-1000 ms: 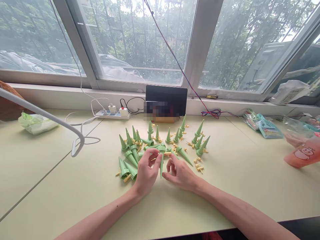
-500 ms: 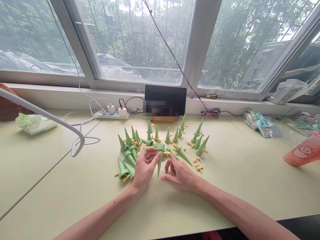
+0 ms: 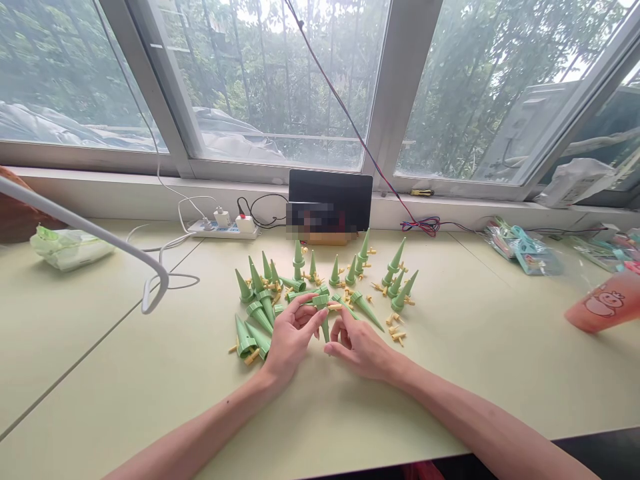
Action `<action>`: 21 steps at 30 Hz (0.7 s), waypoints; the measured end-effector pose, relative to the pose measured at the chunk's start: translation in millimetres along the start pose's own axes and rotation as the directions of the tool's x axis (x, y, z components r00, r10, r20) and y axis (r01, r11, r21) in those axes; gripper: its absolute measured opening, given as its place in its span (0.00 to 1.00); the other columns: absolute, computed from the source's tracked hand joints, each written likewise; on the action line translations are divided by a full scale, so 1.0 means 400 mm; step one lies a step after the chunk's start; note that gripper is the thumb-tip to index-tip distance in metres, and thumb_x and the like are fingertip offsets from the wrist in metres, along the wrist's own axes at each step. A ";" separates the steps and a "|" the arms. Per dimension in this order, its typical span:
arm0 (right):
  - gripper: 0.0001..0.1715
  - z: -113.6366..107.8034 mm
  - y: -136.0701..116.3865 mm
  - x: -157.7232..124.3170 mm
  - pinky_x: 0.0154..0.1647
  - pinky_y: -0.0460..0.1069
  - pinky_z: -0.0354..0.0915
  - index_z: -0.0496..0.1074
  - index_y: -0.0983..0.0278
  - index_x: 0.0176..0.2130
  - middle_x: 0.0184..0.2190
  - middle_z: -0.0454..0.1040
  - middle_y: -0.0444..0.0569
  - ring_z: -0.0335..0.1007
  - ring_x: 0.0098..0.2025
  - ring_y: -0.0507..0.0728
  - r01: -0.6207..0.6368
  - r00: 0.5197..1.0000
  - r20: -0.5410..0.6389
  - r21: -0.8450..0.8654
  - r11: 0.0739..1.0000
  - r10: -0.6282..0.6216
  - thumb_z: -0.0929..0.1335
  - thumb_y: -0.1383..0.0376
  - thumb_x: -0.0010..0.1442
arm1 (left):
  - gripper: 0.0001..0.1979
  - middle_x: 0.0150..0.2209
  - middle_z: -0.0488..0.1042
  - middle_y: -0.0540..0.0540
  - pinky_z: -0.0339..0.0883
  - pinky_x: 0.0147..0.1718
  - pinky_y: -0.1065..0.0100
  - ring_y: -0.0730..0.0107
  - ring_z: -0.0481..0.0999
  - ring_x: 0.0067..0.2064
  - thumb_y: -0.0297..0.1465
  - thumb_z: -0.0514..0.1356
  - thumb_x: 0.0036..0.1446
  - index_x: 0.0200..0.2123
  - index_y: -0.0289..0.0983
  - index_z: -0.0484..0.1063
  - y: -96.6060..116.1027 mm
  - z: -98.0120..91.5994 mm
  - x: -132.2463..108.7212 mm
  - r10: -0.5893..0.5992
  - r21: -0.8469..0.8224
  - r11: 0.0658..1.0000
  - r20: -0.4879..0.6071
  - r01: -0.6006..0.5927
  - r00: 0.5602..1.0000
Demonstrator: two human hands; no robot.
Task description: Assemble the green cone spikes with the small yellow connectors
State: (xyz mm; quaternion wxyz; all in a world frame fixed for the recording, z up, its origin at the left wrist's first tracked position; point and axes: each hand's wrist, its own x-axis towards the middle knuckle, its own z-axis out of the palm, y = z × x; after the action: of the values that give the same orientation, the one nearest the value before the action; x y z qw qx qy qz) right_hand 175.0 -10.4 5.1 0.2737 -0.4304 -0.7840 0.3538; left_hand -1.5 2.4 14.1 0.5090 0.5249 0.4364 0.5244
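The left hand (image 3: 293, 337) pinches a green plastic cone spike (image 3: 324, 312) near its wide end, tip down, over the pale green counter (image 3: 450, 373). The right hand (image 3: 363, 347) curls at the tip; I cannot tell whether it grips.

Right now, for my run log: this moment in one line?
left hand: pinches green cone spike, tip down | right hand: at the spike's tip | table: loose spikes, yellow connectors
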 end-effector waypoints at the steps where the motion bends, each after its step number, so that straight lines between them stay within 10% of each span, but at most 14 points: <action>1: 0.30 0.000 0.001 0.000 0.30 0.48 0.60 0.56 0.64 0.61 0.34 0.74 0.43 0.63 0.28 0.52 -0.003 1.000 -0.002 0.003 1.000 0.003 0.68 0.59 0.65 | 0.23 0.28 0.74 0.52 0.70 0.29 0.70 0.75 0.70 0.26 0.40 0.69 0.54 0.49 0.37 0.71 -0.001 0.000 0.000 0.002 0.000 1.000 0.007 -0.002 1.000; 21: 0.14 -0.002 -0.003 0.001 0.29 0.48 0.58 0.57 0.60 0.37 0.30 0.72 0.42 0.63 0.27 0.53 -0.029 0.999 -0.025 0.022 0.999 0.030 0.67 0.57 0.65 | 0.20 0.29 0.71 0.51 0.67 0.20 0.73 0.72 0.71 0.27 0.39 0.67 0.57 0.50 0.40 0.72 -0.019 -0.008 -0.003 0.133 0.106 0.985 0.030 -0.135 0.991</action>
State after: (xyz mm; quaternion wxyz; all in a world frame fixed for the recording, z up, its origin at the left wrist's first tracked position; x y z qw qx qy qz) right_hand 175.0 -10.1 6.6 0.2830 -0.4435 -0.7702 0.3606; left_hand -4.0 2.2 6.2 0.4484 0.5856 0.4221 0.5271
